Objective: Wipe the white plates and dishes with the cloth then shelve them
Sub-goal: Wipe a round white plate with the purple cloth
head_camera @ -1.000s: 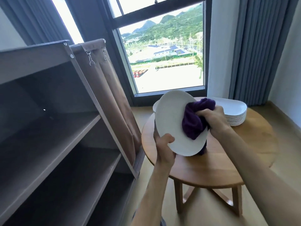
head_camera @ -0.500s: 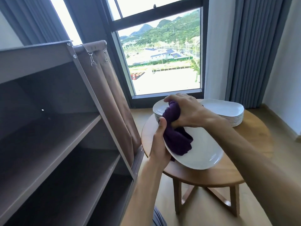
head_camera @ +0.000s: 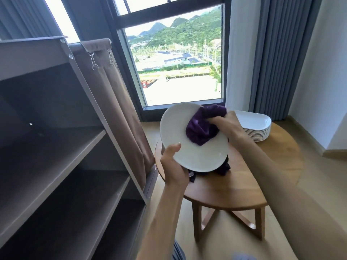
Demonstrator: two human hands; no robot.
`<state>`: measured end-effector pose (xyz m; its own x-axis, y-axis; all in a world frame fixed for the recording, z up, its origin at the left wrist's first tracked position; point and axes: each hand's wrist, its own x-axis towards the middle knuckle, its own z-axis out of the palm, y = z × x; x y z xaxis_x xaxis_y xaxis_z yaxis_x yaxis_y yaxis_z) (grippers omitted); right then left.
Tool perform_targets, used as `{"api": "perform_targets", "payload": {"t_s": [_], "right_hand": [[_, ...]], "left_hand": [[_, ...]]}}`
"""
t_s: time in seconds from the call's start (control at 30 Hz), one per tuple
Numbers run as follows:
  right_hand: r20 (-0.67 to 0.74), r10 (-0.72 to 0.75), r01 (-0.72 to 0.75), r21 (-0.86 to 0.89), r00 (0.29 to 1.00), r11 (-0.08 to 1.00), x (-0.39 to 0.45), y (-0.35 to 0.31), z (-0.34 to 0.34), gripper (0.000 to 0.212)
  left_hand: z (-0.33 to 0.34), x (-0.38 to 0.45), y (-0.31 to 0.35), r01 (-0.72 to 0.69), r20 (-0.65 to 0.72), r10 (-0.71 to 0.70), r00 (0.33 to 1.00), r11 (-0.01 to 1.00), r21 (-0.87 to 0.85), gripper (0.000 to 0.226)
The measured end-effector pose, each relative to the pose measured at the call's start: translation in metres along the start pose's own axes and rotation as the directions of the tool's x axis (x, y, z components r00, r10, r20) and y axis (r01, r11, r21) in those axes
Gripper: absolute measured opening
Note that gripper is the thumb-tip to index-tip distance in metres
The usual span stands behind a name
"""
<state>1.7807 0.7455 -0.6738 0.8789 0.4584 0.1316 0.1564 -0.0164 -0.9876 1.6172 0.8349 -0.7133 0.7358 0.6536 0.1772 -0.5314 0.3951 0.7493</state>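
White plate point(head_camera: 195, 147) tilted above round table point(head_camera: 262, 166), gripped at lower rim by left hand point(head_camera: 173, 166). Purple cloth point(head_camera: 201, 126) bunched against it, clutched by right hand point(head_camera: 227, 126).

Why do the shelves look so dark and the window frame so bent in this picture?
Head view: bright daylight through the window leaves the shelf unit in shadow; the wide-angle lens bows straight edges; the white plate and purple cloth stay fairly sharp, while the near forearms blur slightly.
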Motion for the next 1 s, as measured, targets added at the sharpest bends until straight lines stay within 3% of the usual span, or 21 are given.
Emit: {"api": "perform_targets", "payload": {"t_s": [0.1,0.17,0.27,0.33,0.4,0.5,0.57,0.73,0.83,0.9,1.0], "right_hand": [[-0.039,0.192,-0.173,0.288,0.981,0.942,-0.014,0.028,0.008,0.020],[-0.013,0.305,-0.270,0.430,0.952,0.861,-0.025,0.044,0.016,0.024],[-0.055,0.340,-0.274,0.479,0.939,0.834,-0.024,0.051,0.004,0.025],[-0.095,0.264,-0.218,0.341,0.960,0.914,-0.016,0.046,-0.018,0.023],[-0.076,0.123,-0.116,0.098,0.989,0.988,-0.009,0.031,-0.038,0.021],[0.140,-0.095,0.124,-0.214,0.986,0.969,-0.003,0.005,-0.041,0.018],[0.218,-0.150,0.207,-0.267,0.964,0.941,-0.001,-0.004,-0.033,0.015],[0.048,-0.132,0.137,-0.122,0.990,0.983,0.006,0.012,-0.020,0.014],[-0.056,0.082,-0.081,0.017,0.995,0.997,0.008,0.031,-0.014,0.019],[-0.125,0.219,-0.191,0.203,0.968,0.960,-0.001,0.042,0.003,0.019],[-0.140,0.397,-0.294,0.466,0.907,0.835,-0.030,0.062,0.045,0.017]], "left_hand": [[0.015,0.005,-0.018,-0.069,-0.160,0.058,0.985,0.996,-0.060,0.055],[0.024,0.008,-0.027,-0.107,-0.215,0.112,0.970,0.994,0.033,0.065],[0.015,0.015,-0.031,-0.104,-0.098,0.133,0.986,0.963,0.250,0.065],[-0.006,0.031,-0.013,-0.020,0.020,0.015,1.000,0.957,0.289,0.062],[-0.020,0.051,0.010,0.173,0.152,-0.223,0.963,0.942,0.288,0.068],[-0.022,0.067,0.030,0.324,0.199,-0.445,0.873,0.835,0.444,0.071],[-0.017,0.071,0.032,0.363,0.196,-0.483,0.853,0.820,0.442,0.066],[-0.018,0.068,0.027,0.292,0.163,-0.360,0.919,0.896,0.334,0.042],[-0.016,0.059,0.010,0.261,-0.029,-0.260,0.965,0.952,0.157,0.033],[-0.007,0.056,-0.004,0.156,-0.194,-0.143,0.971,0.986,0.053,0.032],[0.013,0.049,-0.023,-0.087,-0.333,0.126,0.934,0.988,0.129,0.037]]}}
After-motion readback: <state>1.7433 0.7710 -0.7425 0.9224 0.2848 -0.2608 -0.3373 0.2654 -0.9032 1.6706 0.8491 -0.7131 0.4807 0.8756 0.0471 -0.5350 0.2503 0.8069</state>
